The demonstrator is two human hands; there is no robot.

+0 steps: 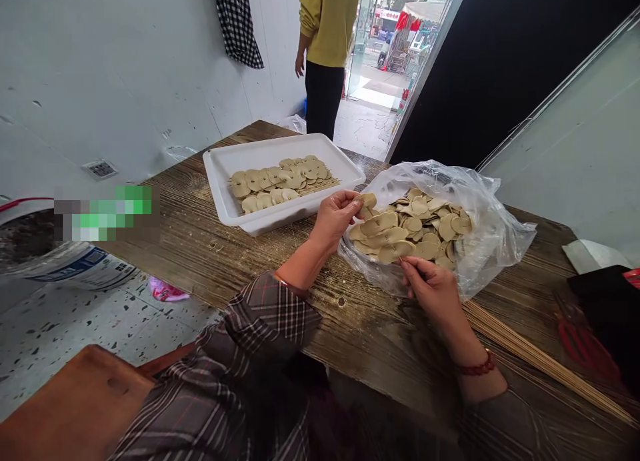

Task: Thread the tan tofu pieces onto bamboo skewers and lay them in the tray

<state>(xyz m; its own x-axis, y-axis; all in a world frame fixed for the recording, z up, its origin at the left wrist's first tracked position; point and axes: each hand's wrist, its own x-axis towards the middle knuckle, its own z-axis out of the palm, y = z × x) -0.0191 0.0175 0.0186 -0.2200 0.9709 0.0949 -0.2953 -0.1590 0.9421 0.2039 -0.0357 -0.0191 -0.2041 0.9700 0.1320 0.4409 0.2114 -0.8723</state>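
My left hand (pixel 335 219) pinches a round tan slice (pixel 368 200) at the far end of a skewer. My right hand (pixel 434 289) closes its fingertips on the near end of that skewer, where a short thin stick shows. Several flat tan slices (pixel 384 230) are strung between the two hands; they hide most of the stick. Beneath lies a clear plastic bag (pixel 483 247), spread open around a heap of loose slices (pixel 425 224). To the left, a white tray (pixel 226 197) holds rows of skewered slices (pixel 280 179).
Bare bamboo skewers (pixel 540 354) lie on the wooden table (pixel 280 267) at right, near red-handled scissors (pixel 583 344). A bucket (pixel 75 264) stands left of the table, and a wooden seat (pixel 75 407) is below. Beyond the table stands a person in a yellow top (pixel 330 24) near a glass door.
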